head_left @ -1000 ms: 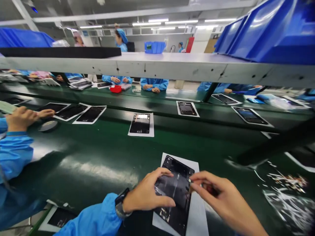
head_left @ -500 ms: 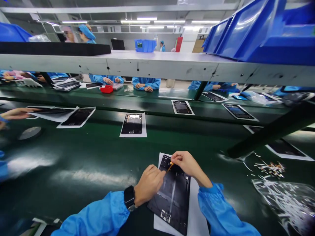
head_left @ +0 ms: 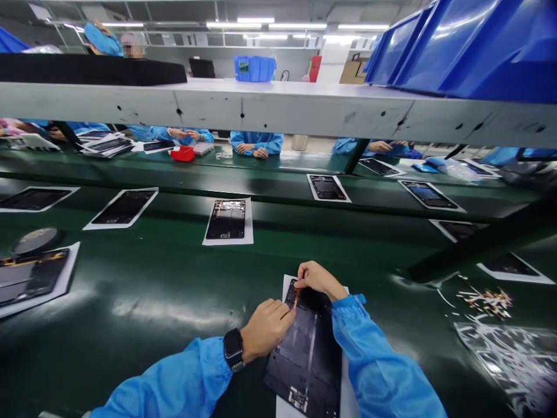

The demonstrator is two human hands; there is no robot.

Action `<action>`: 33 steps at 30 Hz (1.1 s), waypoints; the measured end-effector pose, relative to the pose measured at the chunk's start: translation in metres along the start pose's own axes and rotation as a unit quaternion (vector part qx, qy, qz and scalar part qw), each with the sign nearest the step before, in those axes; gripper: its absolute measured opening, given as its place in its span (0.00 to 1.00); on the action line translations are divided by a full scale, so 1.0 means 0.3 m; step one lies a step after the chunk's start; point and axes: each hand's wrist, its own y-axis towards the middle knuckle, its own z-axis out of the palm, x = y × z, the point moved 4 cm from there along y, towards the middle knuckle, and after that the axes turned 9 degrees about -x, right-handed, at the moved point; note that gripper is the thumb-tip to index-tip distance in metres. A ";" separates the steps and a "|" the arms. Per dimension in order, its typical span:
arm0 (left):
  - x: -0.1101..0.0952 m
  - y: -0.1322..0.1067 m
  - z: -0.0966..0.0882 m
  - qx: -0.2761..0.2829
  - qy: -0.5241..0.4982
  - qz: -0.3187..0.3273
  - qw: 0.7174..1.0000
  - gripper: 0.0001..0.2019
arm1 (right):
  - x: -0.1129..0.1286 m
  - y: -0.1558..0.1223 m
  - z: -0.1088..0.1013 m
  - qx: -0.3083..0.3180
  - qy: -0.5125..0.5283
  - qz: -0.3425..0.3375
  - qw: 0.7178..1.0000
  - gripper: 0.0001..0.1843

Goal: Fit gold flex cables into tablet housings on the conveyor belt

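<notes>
A black tablet housing (head_left: 300,363) lies tilted on a white paper sheet (head_left: 284,406) on the bench in front of me. Over its top left corner, a thin orange flex cable (head_left: 296,299) runs between my two hands. The fingertips of my right hand (head_left: 319,280) pinch its upper end, close to the housing's corner. My left hand (head_left: 266,330), with a black watch on the wrist, is closed at the lower end of the cable. Its thumb and fingertips are partly hidden, and its side is over the housing's left edge.
A loose pile of small flex cables (head_left: 489,302) and a clear bag of white strips (head_left: 513,360) lie at right. A dark post (head_left: 478,244) slants there. More housings on paper, one (head_left: 228,219) ahead, line the green bench. A shelf (head_left: 261,110) with blue bins crosses above.
My right hand has shifted left toward the housing's top corner, and the orange cable now stands steeper. At far left, a co-worker's hand has left the view and another housing on paper has appeared.
</notes>
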 end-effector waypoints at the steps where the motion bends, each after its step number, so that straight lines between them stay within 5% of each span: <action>1: 0.001 -0.001 0.002 0.001 -0.004 0.002 1.000 0.11 | -0.004 0.011 -0.005 0.008 -0.014 0.005 1.000 0.10; 6: 0.004 -0.005 0.016 0.017 -0.014 0.004 1.000 0.09 | 0.009 0.021 -0.044 0.013 -0.107 0.025 0.994 0.16; 16: 0.010 -0.005 0.022 0.040 -0.036 0.000 0.999 0.11 | 0.074 -0.125 -0.036 -0.026 -0.205 -0.037 0.978 0.16; 26: 0.027 -0.027 0.009 0.011 -0.065 0.045 0.997 0.13 | 0.029 -0.139 -0.023 -0.077 -0.115 -0.105 0.985 0.12; 33: 0.028 -0.032 0.010 0.045 -0.074 0.062 0.994 0.12 | -0.009 -0.123 -0.030 -0.059 -0.037 -0.101 0.992 0.14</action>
